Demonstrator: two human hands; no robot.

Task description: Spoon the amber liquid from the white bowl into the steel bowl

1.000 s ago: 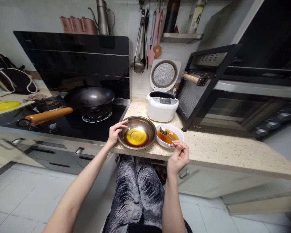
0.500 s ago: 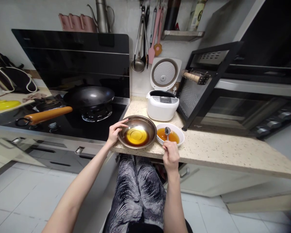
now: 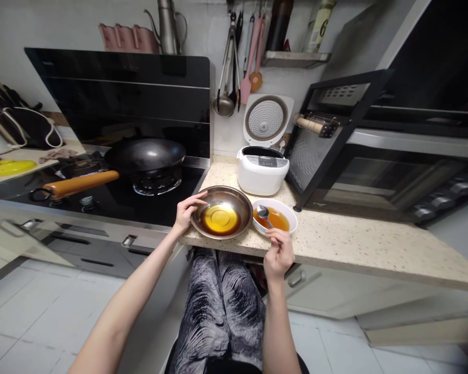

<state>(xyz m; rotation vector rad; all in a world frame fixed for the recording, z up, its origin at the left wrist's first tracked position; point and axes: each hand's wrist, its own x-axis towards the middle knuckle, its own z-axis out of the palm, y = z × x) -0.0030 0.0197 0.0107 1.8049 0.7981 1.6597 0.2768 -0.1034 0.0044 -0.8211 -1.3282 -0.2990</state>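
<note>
A wide stainless steel bowl stands at the counter's front edge with amber liquid in its bottom. My left hand grips its left rim, fingers over the edge and thumb out of sight. Just to the right sits a smaller white bowl holding orange-brown liquid. My right hand, closed around the handle, holds a metal spoon over the white bowl's left side. The spoon's head is tilted toward the steel bowl; whether it carries liquid I cannot tell.
Behind the bowls stands a white rice cooker with its lid up. A black wok with a wooden handle rests on the stove at left. An oven and a black rack occupy the right side.
The spoon has swung left within the white bowl and its head has turned, now nearer the steel bowl. My right hand has shifted slightly right. My left hand keeps its hold.
</note>
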